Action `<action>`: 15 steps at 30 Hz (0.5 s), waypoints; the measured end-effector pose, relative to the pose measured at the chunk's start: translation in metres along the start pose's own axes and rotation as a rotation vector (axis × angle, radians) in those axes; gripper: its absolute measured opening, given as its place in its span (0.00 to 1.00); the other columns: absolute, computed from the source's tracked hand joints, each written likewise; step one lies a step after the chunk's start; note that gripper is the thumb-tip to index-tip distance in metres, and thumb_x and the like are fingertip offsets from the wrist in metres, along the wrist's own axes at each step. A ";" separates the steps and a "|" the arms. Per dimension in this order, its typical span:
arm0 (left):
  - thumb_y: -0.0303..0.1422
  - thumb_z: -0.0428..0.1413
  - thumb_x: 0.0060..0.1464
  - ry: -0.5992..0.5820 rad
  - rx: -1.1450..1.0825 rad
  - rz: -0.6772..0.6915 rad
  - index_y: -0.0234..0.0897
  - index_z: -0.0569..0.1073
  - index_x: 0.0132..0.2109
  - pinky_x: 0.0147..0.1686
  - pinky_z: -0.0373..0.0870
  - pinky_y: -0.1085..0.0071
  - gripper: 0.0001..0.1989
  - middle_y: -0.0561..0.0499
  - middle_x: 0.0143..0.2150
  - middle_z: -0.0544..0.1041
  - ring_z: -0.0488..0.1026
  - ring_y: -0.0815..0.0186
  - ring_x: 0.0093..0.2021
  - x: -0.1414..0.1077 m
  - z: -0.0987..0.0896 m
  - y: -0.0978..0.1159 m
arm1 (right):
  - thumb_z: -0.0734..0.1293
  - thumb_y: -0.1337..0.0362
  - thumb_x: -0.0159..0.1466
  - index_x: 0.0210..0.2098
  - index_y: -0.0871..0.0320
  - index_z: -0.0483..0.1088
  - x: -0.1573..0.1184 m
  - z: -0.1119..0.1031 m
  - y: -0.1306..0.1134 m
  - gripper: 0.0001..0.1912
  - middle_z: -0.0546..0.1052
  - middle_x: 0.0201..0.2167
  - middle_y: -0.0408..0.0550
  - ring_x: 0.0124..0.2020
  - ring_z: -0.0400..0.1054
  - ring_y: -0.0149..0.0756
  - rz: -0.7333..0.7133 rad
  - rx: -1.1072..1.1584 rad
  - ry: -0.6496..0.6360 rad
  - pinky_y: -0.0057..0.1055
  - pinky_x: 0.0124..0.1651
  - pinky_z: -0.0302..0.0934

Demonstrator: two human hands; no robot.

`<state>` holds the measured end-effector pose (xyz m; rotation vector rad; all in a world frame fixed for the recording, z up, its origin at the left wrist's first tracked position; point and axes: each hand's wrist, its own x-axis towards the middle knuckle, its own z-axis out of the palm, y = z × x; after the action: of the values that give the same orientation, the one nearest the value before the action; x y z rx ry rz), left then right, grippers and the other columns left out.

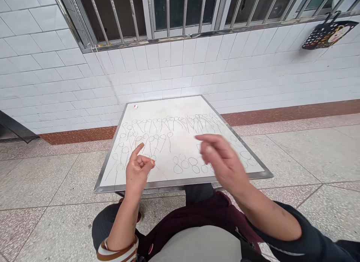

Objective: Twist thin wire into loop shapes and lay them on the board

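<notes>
My left hand (137, 166) is over the front left of a white table (185, 104), thumb and index finger pinched on a thin wire (160, 170) with a loop by the fingertips. Blurred by motion, my right hand (221, 157) hovers over the right part of the table. Its index finger stretches out to the left, apart from the thumb, and I see nothing held in it. Between the hands and to the right lie several thin rings (193, 162), some touching in pairs. Long-tailed wire loops (156, 138) lie in rows further back.
Metal edging (112, 142) runs round the table, and a small white and red item (135, 107) sits at its back left corner. Behind is a tiled wall (168, 74) with a barred window (180, 14). A patterned bag (327, 35) hangs at the right.
</notes>
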<state>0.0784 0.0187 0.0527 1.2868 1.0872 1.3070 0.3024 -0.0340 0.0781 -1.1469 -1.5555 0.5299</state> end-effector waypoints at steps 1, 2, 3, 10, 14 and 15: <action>0.29 0.61 0.46 -0.039 0.000 -0.008 0.37 0.60 0.63 0.36 0.68 0.71 0.37 0.57 0.25 0.72 0.70 0.70 0.28 -0.003 0.005 0.002 | 0.63 0.53 0.64 0.54 0.49 0.66 0.005 0.011 0.006 0.19 0.72 0.40 0.49 0.36 0.67 0.36 0.039 0.014 -0.044 0.33 0.35 0.64; 0.29 0.61 0.46 -0.072 0.003 -0.015 0.38 0.59 0.63 0.36 0.68 0.71 0.36 0.57 0.25 0.72 0.70 0.70 0.28 -0.005 0.009 0.003 | 0.64 0.53 0.63 0.52 0.50 0.67 0.008 0.023 0.012 0.19 0.71 0.41 0.49 0.37 0.67 0.35 0.119 0.060 -0.114 0.33 0.36 0.64; 0.29 0.61 0.47 -0.099 0.010 -0.021 0.38 0.59 0.63 0.35 0.67 0.71 0.36 0.57 0.26 0.72 0.70 0.69 0.28 -0.007 0.012 0.003 | 0.64 0.52 0.62 0.50 0.51 0.68 0.011 0.034 0.019 0.18 0.71 0.40 0.48 0.37 0.66 0.35 0.190 0.108 -0.179 0.33 0.36 0.64; 0.31 0.61 0.48 -0.118 0.012 -0.062 0.40 0.60 0.62 0.36 0.67 0.70 0.34 0.55 0.28 0.73 0.70 0.69 0.29 -0.007 0.019 -0.010 | 0.68 0.53 0.58 0.38 0.55 0.71 0.013 0.070 0.046 0.14 0.72 0.28 0.42 0.27 0.66 0.29 0.433 0.524 -0.283 0.31 0.33 0.62; 0.33 0.62 0.47 -0.082 -0.128 -0.120 0.40 0.61 0.61 0.37 0.70 0.68 0.35 0.54 0.30 0.74 0.70 0.69 0.30 -0.009 0.026 -0.020 | 0.69 0.53 0.57 0.34 0.56 0.70 0.011 0.070 0.046 0.13 0.73 0.28 0.42 0.28 0.66 0.29 0.509 0.587 -0.226 0.30 0.34 0.61; 0.32 0.62 0.47 -0.077 -0.151 -0.127 0.40 0.62 0.61 0.38 0.70 0.68 0.34 0.54 0.30 0.74 0.70 0.69 0.30 -0.010 0.028 -0.021 | 0.68 0.53 0.58 0.35 0.56 0.70 0.011 0.069 0.046 0.13 0.73 0.28 0.42 0.28 0.66 0.29 0.512 0.589 -0.230 0.30 0.34 0.61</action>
<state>0.1067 0.0107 0.0315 1.1289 0.9809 1.2111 0.2575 0.0114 0.0240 -1.0293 -1.1512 1.4010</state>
